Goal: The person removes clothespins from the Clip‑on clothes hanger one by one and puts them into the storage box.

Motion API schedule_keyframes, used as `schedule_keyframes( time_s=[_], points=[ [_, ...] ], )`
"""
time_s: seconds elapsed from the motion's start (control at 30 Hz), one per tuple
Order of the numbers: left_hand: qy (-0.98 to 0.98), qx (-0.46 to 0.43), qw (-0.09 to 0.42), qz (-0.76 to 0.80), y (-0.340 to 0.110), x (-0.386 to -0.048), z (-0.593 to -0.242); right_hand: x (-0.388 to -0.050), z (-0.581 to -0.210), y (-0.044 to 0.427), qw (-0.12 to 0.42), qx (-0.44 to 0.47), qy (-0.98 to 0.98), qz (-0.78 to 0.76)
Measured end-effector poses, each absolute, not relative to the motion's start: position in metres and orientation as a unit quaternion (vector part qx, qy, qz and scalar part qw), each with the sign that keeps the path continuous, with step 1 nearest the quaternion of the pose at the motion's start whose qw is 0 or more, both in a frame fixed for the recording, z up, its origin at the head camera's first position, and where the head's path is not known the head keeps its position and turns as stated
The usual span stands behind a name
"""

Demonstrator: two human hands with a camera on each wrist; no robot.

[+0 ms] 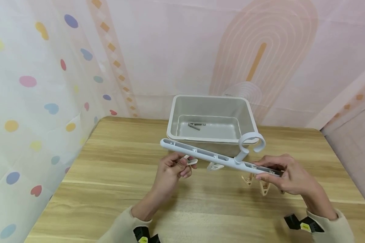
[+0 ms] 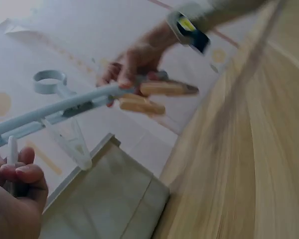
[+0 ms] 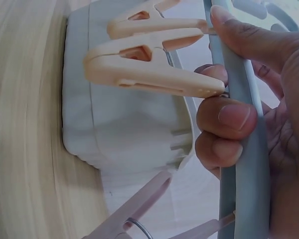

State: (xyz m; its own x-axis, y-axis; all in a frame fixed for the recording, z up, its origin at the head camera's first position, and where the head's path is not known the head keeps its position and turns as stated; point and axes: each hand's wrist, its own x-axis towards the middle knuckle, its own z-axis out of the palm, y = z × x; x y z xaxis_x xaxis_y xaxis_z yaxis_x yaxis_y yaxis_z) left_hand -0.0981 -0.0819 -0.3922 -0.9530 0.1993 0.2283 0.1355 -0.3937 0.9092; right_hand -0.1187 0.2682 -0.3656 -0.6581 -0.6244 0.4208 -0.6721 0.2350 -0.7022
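Here, above a wood-grain tabletop [image 1: 216, 216], the right hand [image 1: 289, 172] grips a pale-blue plastic hanger [image 1: 203, 155]; beneath it, the left hand [image 1: 171, 170] pinches a white plastic clip [image 1: 192, 162] that a loosened pinch could drop.

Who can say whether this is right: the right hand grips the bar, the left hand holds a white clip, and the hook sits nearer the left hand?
Wrong about the hook: the head view shows it nearer the right hand. The rest is right.

Cream sleeves [image 1: 120, 226], both sides. Black angular modules [image 1: 292, 221] at the cuffs [image 1: 341, 217], each with a yellow label [image 1: 305, 227], dark print.
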Motion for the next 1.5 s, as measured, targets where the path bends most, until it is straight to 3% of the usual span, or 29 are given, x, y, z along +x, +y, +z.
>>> schedule_keyframes(
  time_s=[0.1,0.17,0.23,0.43,0.53,0.63,0.83,1.0,1.17,1.5],
  points=[
    [0.523,0.131,0.079,0.838,-0.083,-0.097,-0.389,-0.117,-0.365,0.268,0.016,0.394,-0.796,0.459],
    [0.532,0.128,0.064,0.835,-0.083,-0.097,-0.389,-0.115,-0.364,0.268,0.002,0.373,-0.807,0.458],
    [0.554,0.132,0.011,0.822,-0.081,-0.096,-0.39,-0.114,-0.363,0.267,-0.002,0.366,-0.81,0.458],
    [0.65,0.126,-0.224,0.715,-0.073,-0.095,-0.396,-0.112,-0.362,0.264,0.002,0.376,-0.808,0.454],
    [0.667,0.128,-0.271,0.682,-0.072,-0.094,-0.397,-0.112,-0.363,0.264,0.003,0.379,-0.802,0.461],
    [0.68,0.144,-0.236,0.679,-0.077,-0.092,-0.394,-0.115,-0.366,0.267,0.019,0.403,-0.788,0.466],
    [0.73,0.215,-0.052,0.647,-0.106,-0.095,-0.377,-0.119,-0.363,0.277,0.061,0.445,-0.777,0.442],
    [0.752,0.252,0.043,0.608,-0.123,-0.101,-0.368,-0.115,-0.354,0.283,0.027,0.426,-0.797,0.427],
    [0.764,0.248,0.048,0.594,-0.126,-0.104,-0.362,-0.111,-0.349,0.284,-0.04,0.402,-0.807,0.431],
    [0.75,0.242,0.025,0.615,-0.125,-0.102,-0.367,-0.111,-0.349,0.281,-0.058,0.398,-0.798,0.448]
  ],
)
